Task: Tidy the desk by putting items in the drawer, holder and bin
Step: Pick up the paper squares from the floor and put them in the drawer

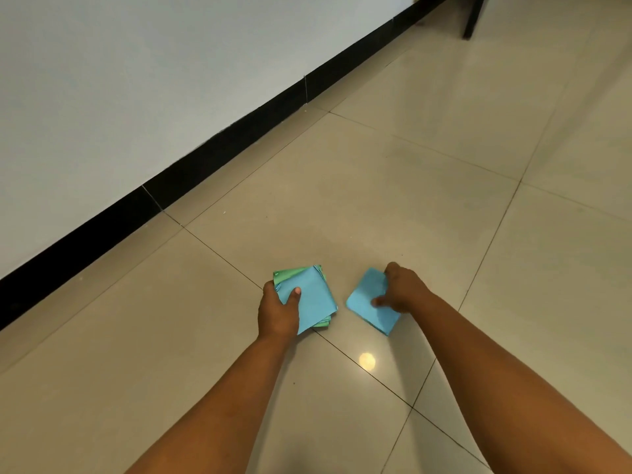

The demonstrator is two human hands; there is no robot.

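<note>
A: Where are the papers at this moment?

B: Low in the view, at about six o'clock, above the tiled floor (427,165). The left hand (277,314) grips a stack of blue and green paper squares (313,299), thumb pressed on the top blue sheet and the other fingers curled underneath. Just beside it, at its three o'clock, the right hand (402,290) pinches a loose blue sheet (367,304) along its right edge.

A: Do the two touch?

B: No, a narrow gap of floor shows between stack and sheet.

A: So what does the step call for?

B: Probably joining the sheet to the stack. The person does best to slide it flat onto the top, corners matched, while the left thumb lifts briefly and then clamps again. The stack is already fanned at its lower edge, so a loose grip risks sheets slipping out.

A: And the drawer, holder or bin?

B: None is in view; only a white wall (136,80) with a black skirting board (239,142) toward ten o'clock, and a dark furniture leg (473,15) at one o'clock.
</note>
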